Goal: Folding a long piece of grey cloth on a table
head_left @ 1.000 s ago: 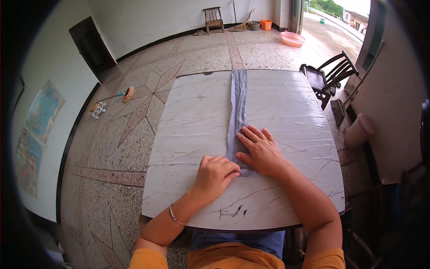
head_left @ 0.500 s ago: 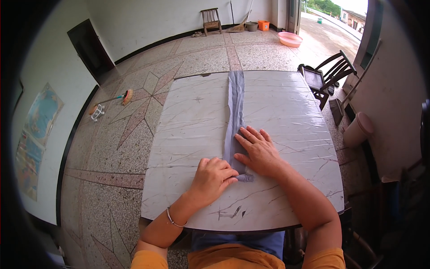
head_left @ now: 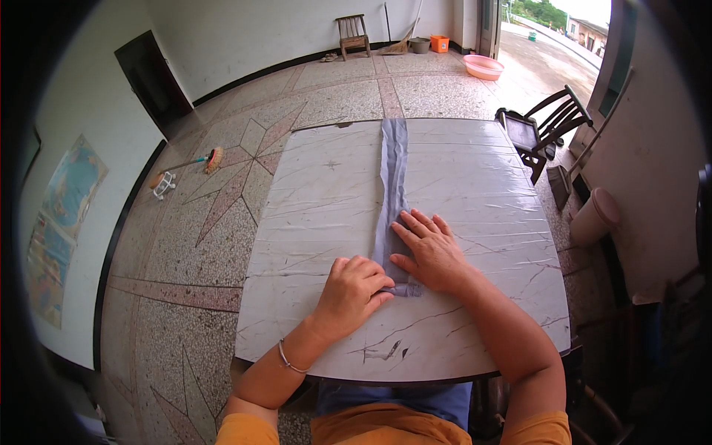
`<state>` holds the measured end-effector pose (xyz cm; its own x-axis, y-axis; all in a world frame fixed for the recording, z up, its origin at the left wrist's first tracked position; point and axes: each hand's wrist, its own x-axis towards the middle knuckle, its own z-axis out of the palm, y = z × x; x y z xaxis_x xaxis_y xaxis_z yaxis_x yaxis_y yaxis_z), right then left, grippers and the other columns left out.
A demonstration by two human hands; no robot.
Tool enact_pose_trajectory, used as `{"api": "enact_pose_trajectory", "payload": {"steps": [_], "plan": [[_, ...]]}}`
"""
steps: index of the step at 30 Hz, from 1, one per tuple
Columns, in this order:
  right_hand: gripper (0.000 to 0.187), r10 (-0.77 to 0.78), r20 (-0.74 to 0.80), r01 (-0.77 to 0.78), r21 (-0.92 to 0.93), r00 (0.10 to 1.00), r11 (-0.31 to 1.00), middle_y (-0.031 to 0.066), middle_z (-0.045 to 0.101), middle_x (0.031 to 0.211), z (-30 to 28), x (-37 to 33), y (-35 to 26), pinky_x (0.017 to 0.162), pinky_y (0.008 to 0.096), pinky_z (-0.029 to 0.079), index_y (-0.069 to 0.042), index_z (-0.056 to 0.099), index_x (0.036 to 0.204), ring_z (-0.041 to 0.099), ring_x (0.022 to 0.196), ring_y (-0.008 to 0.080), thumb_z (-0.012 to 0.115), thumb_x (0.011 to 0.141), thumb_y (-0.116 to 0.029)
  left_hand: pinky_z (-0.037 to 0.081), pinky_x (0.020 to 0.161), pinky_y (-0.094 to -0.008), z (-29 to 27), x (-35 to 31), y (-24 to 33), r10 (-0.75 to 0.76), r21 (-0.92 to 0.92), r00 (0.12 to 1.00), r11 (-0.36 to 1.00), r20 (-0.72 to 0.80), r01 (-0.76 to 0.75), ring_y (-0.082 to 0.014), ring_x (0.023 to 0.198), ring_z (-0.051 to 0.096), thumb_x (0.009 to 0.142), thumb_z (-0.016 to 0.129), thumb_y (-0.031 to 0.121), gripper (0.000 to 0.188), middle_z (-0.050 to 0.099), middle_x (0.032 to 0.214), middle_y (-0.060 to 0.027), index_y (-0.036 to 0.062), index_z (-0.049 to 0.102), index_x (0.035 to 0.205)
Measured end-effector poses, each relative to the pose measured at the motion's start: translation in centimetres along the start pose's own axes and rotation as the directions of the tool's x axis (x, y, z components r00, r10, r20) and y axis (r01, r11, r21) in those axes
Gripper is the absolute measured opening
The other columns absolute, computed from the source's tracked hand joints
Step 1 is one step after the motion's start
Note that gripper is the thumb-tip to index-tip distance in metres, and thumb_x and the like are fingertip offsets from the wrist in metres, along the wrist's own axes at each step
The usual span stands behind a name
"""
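A long, narrow strip of grey-blue cloth (head_left: 393, 178) runs lengthwise down the table (head_left: 311, 215), from its far edge toward me. The near end is rolled or folded over into a small crosswise bundle. My left hand (head_left: 352, 289) grips the left side of that bundle, its fingers curled and thumb pressed against them. On the right, my right hand (head_left: 430, 248) lies flat with fingers spread, its fingertips and thumb resting on the cloth just beyond the roll. Part of the cloth is hidden beneath both hands.
A dark wooden chair (head_left: 545, 130) stands off the table's far right corner. Beside the right wall are a dustpan (head_left: 558, 185) and a pinkish bin (head_left: 593, 215). A broom (head_left: 213, 159) lies on the floor to the left. A pink basin (head_left: 483, 67) sits near the doorway.
The rolled near end has turned slightly under my left fingers. Both hands stay in nearly the same place, and the whole view has shifted a little.
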<state>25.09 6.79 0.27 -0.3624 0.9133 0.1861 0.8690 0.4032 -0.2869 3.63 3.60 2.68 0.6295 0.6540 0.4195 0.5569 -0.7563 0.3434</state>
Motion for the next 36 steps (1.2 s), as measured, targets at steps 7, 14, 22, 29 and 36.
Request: {"api": "enact_pose_trajectory", "payload": {"steps": [7, 14, 22, 29, 36], "plan": [[0.065, 0.015, -0.022, -0.014, 0.042, 1.0, 0.999, 0.015, 0.036, 0.157, 0.0, 0.1, 0.1, 0.122, 0.0453, 0.015, -0.01, 0.046, 0.147, 0.024, 0.15, 0.0289, 0.054, 0.097, -0.05, 0.04, 0.087, -0.0378, 0.2, -0.3, 0.2, -0.026, -0.132, 0.995, 0.99, 0.092, 0.038, -0.0212, 0.097, 0.058, 0.082, 0.076, 0.022, 0.015, 0.066, 0.093, -0.0024, 0.0104, 0.073, 0.091], [0.063, 0.03, -0.032, -0.028, 0.045, 0.999, 0.999, 0.0145, 0.036, 0.157, 0.2, 0.1, 0.1, 0.121, 0.0459, 0.017, -0.01, 0.048, 0.145, 0.026, 0.149, 0.0287, 0.059, 0.095, -0.047, 0.04, 0.086, -0.0374, 0.4, -0.4, 0.1, -0.113, -0.066, 0.991, 0.991, 0.071, 0.118, -0.0208, 0.095, 0.059, 0.08, 0.078, 0.02, 0.015, 0.066, 0.093, -0.0025, 0.0115, 0.073, 0.091], [0.063, 0.027, -0.046, -0.025, 0.036, 0.999, 0.999, 0.0149, 0.036, 0.157, 0.0, 0.0, 0.0, 0.122, 0.0465, 0.017, -0.011, 0.047, 0.146, 0.025, 0.149, 0.0295, 0.058, 0.096, -0.048, 0.04, 0.086, -0.0369, -0.3, -0.1, 0.3, 0.004, -0.008, 1.0, 1.0, 0.03, -0.004, -0.0204, 0.097, 0.058, 0.081, 0.076, 0.02, 0.015, 0.064, 0.097, -0.0017, 0.011, 0.071, 0.092], [0.051, -0.135, -0.064, 0.138, 0.035, 0.989, 0.99, 0.0123, 0.034, 0.158, -0.1, 0.3, 0.2, 0.121, 0.0464, 0.019, -0.015, 0.051, 0.144, 0.023, 0.15, 0.0276, 0.059, 0.097, -0.035, 0.04, 0.085, -0.0366, -0.2, -0.1, -0.2, -0.057, -0.084, 0.996, 0.994, 0.074, 0.063, -0.0207, 0.094, 0.058, 0.082, 0.075, 0.018, 0.014, 0.066, 0.093, -0.0008, 0.0121, 0.072, 0.094], [0.046, -0.083, -0.024, 0.086, 0.115, 0.996, 0.99, 0.0105, 0.042, 0.154, 0.1, 0.2, 0.3, 0.121, 0.0459, 0.019, -0.015, 0.055, 0.14, 0.027, 0.149, 0.0265, 0.057, 0.097, -0.034, 0.041, 0.084, -0.0367, 0.5, -0.2, -0.4, -0.007, -0.02, 0.999, 1.0, -0.035, 0.006, -0.0222, 0.093, 0.059, 0.081, 0.076, 0.016, 0.014, 0.066, 0.094, -0.0016, 0.0118, 0.072, 0.094]]}}
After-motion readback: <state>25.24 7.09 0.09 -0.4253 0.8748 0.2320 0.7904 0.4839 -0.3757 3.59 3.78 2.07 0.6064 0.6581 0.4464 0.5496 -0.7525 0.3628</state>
